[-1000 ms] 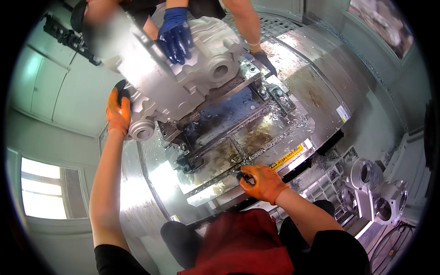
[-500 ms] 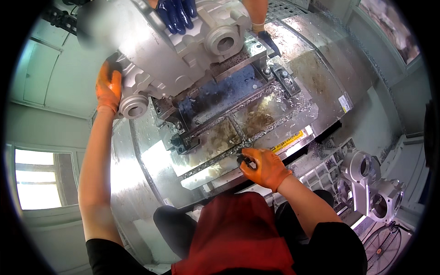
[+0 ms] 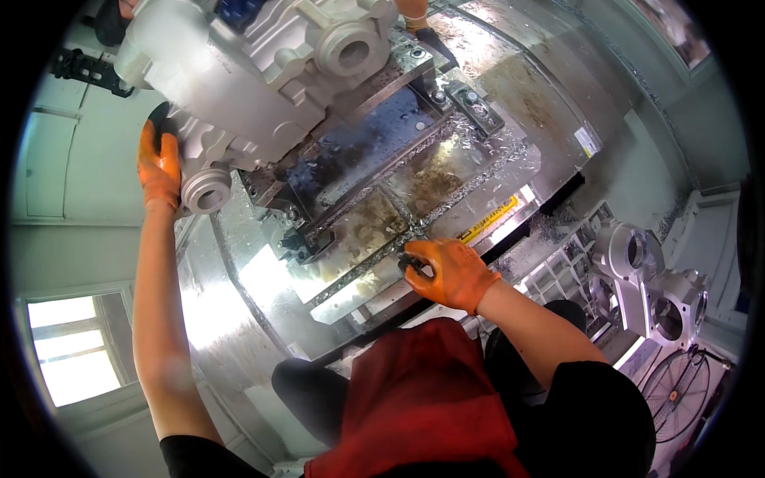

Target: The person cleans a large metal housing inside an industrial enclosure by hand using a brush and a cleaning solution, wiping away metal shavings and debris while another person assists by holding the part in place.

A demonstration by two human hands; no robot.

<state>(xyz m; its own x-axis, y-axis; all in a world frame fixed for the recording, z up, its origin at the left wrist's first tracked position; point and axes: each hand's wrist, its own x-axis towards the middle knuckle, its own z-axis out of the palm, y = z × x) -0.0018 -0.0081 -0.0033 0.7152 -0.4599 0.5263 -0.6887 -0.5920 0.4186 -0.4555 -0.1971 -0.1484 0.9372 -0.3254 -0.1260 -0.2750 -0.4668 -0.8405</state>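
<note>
A large grey metal casting [image 3: 231, 95] with round bored bosses sits at the far edge of a metal fixture [image 3: 358, 151]. My left hand [image 3: 161, 167], in an orange glove, grips the casting's left end beside a boss; some fingers are hidden. My right hand [image 3: 454, 275], also orange-gloved, is curled closed above the fixture's near edge. Something dark shows at its fingertips, too unclear to name. Across the casting, a co-worker's blue-gloved hand [image 3: 239, 11] rests on top. Another of their arms [image 3: 413, 9] reaches down at the casting's right.
Metal chips [image 3: 498, 155] litter the fixture, which has bolted clamp blocks [image 3: 472, 99] at its corners. A yellow label strip [image 3: 488, 217] marks the near edge. At right, machined silver parts [image 3: 637, 279] stand by a grating [image 3: 562, 267], with a fan [image 3: 677, 394] below.
The view has shifted, so the casting and fixture appear farther left and mostly higher. My left hand keeps its hold on the casting; my right hand stays curled. Less of the blue glove shows.
</note>
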